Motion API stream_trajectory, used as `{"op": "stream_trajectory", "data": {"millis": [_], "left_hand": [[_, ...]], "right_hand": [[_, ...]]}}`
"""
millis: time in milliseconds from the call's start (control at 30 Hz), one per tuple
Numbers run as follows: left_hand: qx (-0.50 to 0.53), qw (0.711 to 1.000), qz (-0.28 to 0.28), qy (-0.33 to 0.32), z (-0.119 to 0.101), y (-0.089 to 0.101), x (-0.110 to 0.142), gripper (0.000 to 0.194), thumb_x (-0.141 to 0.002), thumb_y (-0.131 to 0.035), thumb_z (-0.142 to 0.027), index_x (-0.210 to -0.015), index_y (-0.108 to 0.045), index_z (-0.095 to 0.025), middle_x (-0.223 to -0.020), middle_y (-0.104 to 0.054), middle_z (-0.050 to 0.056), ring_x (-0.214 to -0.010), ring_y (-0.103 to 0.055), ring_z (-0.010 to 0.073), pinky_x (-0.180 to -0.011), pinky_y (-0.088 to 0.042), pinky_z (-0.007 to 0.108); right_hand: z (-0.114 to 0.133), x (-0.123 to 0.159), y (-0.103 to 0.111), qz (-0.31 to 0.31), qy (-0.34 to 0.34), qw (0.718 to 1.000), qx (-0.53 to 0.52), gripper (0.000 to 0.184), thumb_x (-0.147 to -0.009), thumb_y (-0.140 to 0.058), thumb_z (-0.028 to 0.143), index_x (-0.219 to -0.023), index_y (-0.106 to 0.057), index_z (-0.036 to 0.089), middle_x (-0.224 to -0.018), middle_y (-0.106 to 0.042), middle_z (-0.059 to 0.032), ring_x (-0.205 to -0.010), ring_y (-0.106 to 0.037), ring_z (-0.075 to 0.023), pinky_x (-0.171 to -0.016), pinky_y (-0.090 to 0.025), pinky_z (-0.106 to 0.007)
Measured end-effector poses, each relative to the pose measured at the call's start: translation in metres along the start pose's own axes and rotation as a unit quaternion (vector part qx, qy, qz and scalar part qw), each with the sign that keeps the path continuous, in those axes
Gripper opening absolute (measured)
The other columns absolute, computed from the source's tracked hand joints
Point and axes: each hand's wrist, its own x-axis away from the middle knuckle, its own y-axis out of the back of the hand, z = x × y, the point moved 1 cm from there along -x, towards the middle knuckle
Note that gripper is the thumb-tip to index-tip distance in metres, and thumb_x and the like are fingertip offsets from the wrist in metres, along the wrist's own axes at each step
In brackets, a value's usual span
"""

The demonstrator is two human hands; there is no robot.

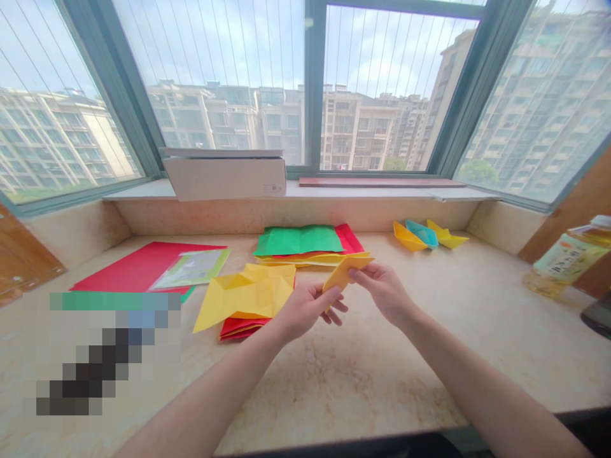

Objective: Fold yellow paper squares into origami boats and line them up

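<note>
A small folded piece of yellow paper (342, 272) is held up between both hands above the stone counter. My left hand (312, 306) pinches its lower left end, thumb on top and some fingers spread below. At the upper right end, my right hand (377, 284) grips it between thumb and fingers. Left of my left hand lies a creased, partly unfolded yellow sheet (252, 291) on top of folded red papers (242, 327). Behind the hands is a pile with a green creased sheet (300, 240) on top, and red and yellow sheets under it.
Folded paper boats, two yellow-orange and one blue (421, 234), stand at the back right. Red sheets (143, 267) and a clear packet (191, 268) lie left. A white box (226, 177) sits on the sill. An oil bottle (570, 261) stands far right. Pixelation covers the lower left.
</note>
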Motion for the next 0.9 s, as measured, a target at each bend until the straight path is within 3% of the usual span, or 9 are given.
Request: {"op": "stream_trajectory", "data": {"millis": [200,467,733,900], "left_hand": [[-0.011,1.000,0.004,-0.015,0.003,0.000,0.000,0.058,-0.088,-0.050,-0.064,-0.088,-0.068,-0.009,-0.081,-0.075,0.015,-0.054,-0.068,0.0166,-0.051,-0.050,0.025],[-0.055,0.998,0.010,-0.015,0.004,0.000,-0.001,0.056,-0.090,-0.051,-0.060,-0.084,-0.070,-0.008,-0.078,-0.075,0.015,-0.056,-0.069,0.0174,-0.052,-0.050,0.025],[-0.058,0.998,0.022,-0.021,0.005,-0.003,0.001,0.057,-0.092,-0.047,-0.061,-0.092,-0.068,-0.008,-0.080,-0.075,0.015,-0.055,-0.068,0.0164,-0.050,-0.048,0.023],[-0.086,0.995,0.026,-0.042,0.000,-0.002,0.002,0.052,-0.094,-0.046,-0.056,-0.091,-0.068,-0.009,-0.085,-0.075,0.015,-0.057,-0.068,0.0155,-0.050,-0.048,0.023]], "right_hand": [[0.005,0.001,-0.002,-0.032,0.003,0.999,0.039,0.030,-0.082,-0.070,0.047,-0.093,-0.076,0.020,-0.086,-0.075,-0.0047,-0.082,-0.067,-0.0216,-0.077,-0.054,-0.036],[-0.005,-0.002,-0.002,-0.068,-0.003,0.998,0.013,0.043,-0.086,-0.062,0.055,-0.090,-0.077,0.015,-0.079,-0.074,-0.0066,-0.073,-0.066,-0.0201,-0.074,-0.053,-0.035],[-0.005,0.000,0.003,-0.100,0.025,0.994,0.034,0.035,-0.086,-0.065,0.049,-0.086,-0.078,0.016,-0.075,-0.073,-0.0042,-0.069,-0.061,-0.0173,-0.068,-0.047,-0.030],[-0.009,-0.003,0.006,-0.089,0.013,0.996,0.000,0.040,-0.087,-0.062,0.053,-0.085,-0.077,0.016,-0.075,-0.072,-0.0049,-0.069,-0.062,-0.0178,-0.067,-0.047,-0.029]]}}
